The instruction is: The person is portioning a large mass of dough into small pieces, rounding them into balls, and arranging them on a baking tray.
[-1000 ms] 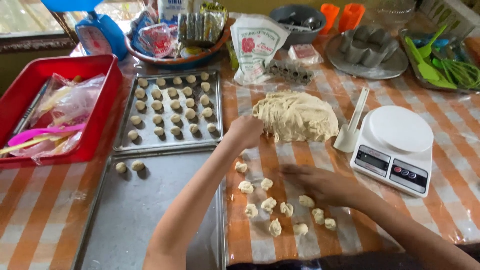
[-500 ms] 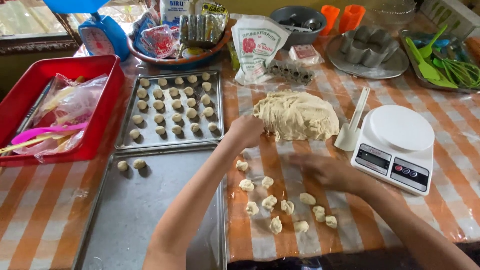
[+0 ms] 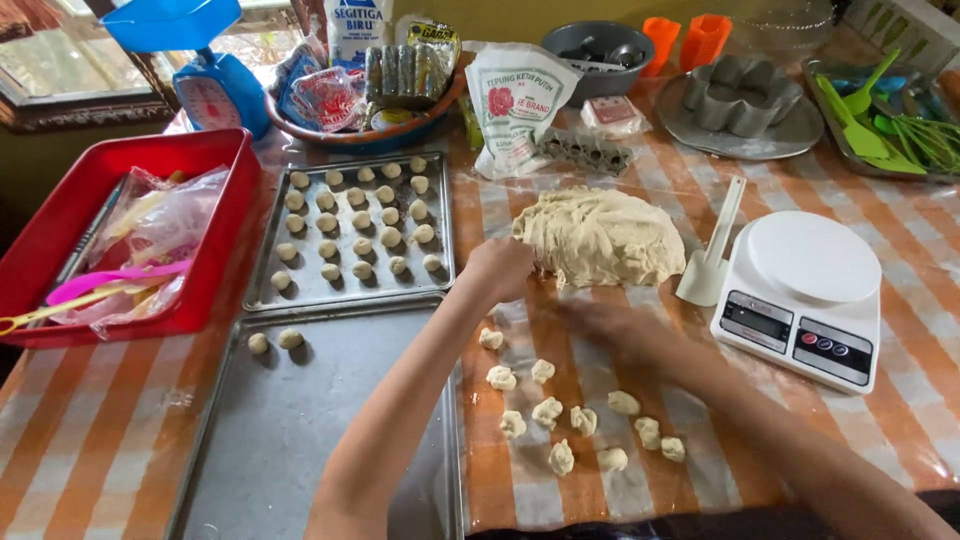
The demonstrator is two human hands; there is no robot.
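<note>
A big pale dough mound lies on the orange-checked tablecloth. My left hand is against its left edge, fingers curled into the dough. My right hand is blurred just below the mound, above the cloth; its fingers are not clear. Several small torn dough pieces lie scattered on the cloth in front of it. A metal baking tray on the left holds rows of several rolled dough balls.
A second metal tray nearer me holds two dough balls. A white kitchen scale and white scraper sit at right. A red bin stands at left. Flour bags, moulds and a bowl crowd the back.
My right hand has moved up and left from the small dough pieces toward the mound. My left hand has stayed at the mound's edge.
</note>
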